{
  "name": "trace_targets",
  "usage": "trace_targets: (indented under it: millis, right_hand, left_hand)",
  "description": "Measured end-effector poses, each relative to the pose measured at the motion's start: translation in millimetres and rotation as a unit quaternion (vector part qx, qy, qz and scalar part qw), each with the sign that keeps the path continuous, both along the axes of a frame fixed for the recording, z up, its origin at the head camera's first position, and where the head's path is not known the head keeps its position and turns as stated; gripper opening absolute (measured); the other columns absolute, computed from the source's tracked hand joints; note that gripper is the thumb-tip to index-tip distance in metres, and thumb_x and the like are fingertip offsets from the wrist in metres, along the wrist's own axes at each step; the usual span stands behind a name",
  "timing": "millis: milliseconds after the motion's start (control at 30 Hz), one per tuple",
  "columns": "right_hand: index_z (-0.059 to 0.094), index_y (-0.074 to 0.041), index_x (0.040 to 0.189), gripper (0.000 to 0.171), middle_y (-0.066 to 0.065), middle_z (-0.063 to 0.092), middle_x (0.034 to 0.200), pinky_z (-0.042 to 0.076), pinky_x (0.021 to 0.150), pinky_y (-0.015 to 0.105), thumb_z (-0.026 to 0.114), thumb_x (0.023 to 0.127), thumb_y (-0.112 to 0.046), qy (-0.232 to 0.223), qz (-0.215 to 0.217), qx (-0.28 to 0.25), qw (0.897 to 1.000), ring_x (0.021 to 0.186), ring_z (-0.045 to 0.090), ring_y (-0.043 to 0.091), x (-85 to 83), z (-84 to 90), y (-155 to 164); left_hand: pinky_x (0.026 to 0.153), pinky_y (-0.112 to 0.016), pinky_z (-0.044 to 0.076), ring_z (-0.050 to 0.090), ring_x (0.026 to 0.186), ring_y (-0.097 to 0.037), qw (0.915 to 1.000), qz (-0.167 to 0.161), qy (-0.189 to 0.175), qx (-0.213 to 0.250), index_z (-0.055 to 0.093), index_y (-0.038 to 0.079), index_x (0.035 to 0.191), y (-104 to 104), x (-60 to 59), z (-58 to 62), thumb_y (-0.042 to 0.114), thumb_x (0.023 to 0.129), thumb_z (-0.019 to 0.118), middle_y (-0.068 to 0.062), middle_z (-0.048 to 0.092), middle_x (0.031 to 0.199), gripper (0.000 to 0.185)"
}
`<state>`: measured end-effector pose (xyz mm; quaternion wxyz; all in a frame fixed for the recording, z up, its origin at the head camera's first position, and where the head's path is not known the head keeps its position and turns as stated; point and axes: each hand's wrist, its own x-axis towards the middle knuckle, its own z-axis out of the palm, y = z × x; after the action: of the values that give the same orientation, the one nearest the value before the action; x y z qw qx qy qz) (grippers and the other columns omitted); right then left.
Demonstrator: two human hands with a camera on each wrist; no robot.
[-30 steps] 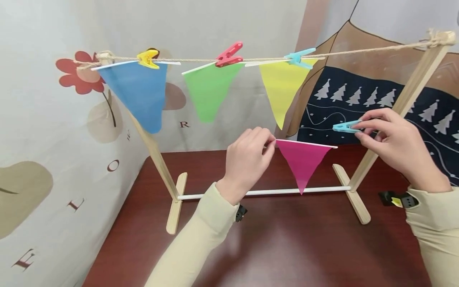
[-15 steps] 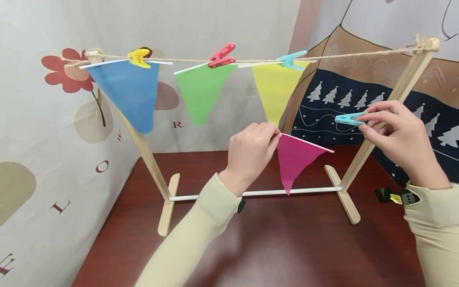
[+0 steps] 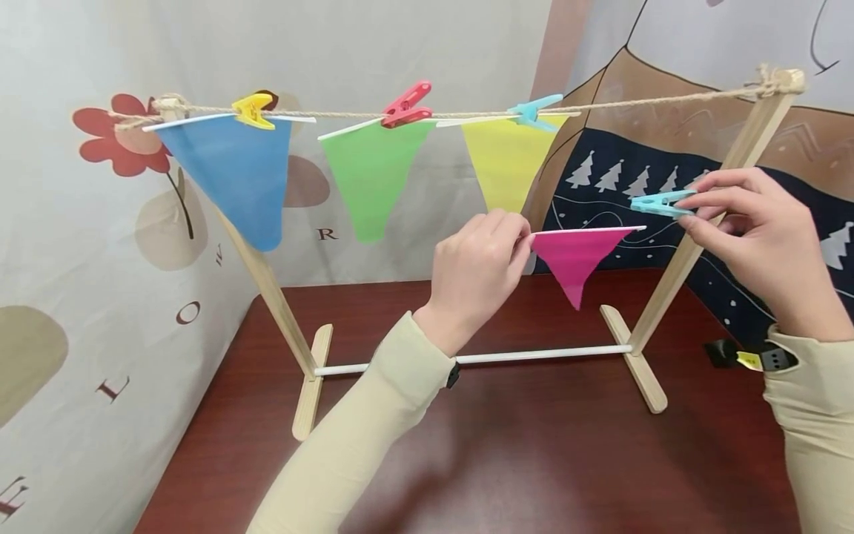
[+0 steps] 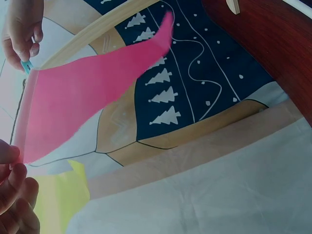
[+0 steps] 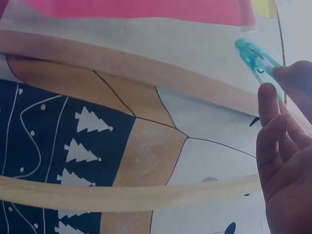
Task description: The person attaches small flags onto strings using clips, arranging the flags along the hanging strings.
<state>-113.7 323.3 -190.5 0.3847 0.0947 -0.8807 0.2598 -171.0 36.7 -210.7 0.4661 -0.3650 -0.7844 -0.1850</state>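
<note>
My left hand (image 3: 477, 274) pinches one end of the white stick along the top of a pink pennant (image 3: 575, 259), which hangs point down below the string. In the left wrist view the pink pennant (image 4: 87, 97) stretches away from those fingertips. Between the thumb and fingers of my right hand (image 3: 763, 237) is a light blue clothespin (image 3: 660, 203), its nose toward the pink pennant. The right wrist view shows the clothespin (image 5: 256, 58) apart from the pennant's edge. Blue (image 3: 233, 174), green (image 3: 373, 178) and yellow (image 3: 503, 163) pennants hang along the twine (image 3: 640, 102).
Yellow (image 3: 253, 111), red (image 3: 407, 105) and light blue (image 3: 534, 111) clothespins sit on the twine. Two wooden posts (image 3: 674, 274), joined by a white rod (image 3: 534, 357), stand on the dark red table (image 3: 554, 445). A printed cloth (image 3: 427, 44) hangs behind.
Both hands have risen toward the string. The pink pennant has moved up and right, and its stick, tilted down half a second ago, is now nearly level. The clothespin stays in the right hand.
</note>
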Motion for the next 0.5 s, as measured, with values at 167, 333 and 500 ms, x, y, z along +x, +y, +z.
trace_targets:
  millis: [167,333,500]
  right_hand:
    - [0.067,0.002,0.095,0.019,-0.006,0.051,0.109,0.035,0.064,0.004,0.067,0.076,-0.001,0.005,0.002,-0.013,1.0,0.083,0.043,0.003,1.7,1.7,5]
    - [0.067,0.001,0.095,0.019,-0.006,0.053,0.108,0.036,0.064,0.005,0.067,0.077,-0.002,0.013,0.004,-0.034,0.999,0.084,0.044,0.004,3.0,5.5,7]
    - [0.067,0.002,0.097,0.02,-0.004,0.054,0.108,0.037,0.065,0.005,0.066,0.077,-0.002,0.013,0.006,-0.067,0.998,0.085,0.045,0.006,4.1,10.5,8]
  left_hand:
    - [0.052,-0.02,0.044,0.051,0.066,-0.008,1.0,-0.005,0.003,-0.006,0.062,0.015,0.086,4,1.2,4.4,0.026,0.086,0.052,0.003,0.056,0.079,0.014]
    - [0.056,-0.02,0.046,0.053,0.07,-0.008,0.9999,-0.006,-0.001,-0.01,0.063,0.015,0.089,6,0.5,8.4,0.026,0.086,0.054,0.003,0.056,0.082,0.014]
    - [0.057,-0.02,0.046,0.054,0.072,-0.008,0.9998,-0.006,-0.011,-0.014,0.063,0.015,0.091,8,0.8,12.1,0.026,0.085,0.057,0.003,0.057,0.084,0.014]
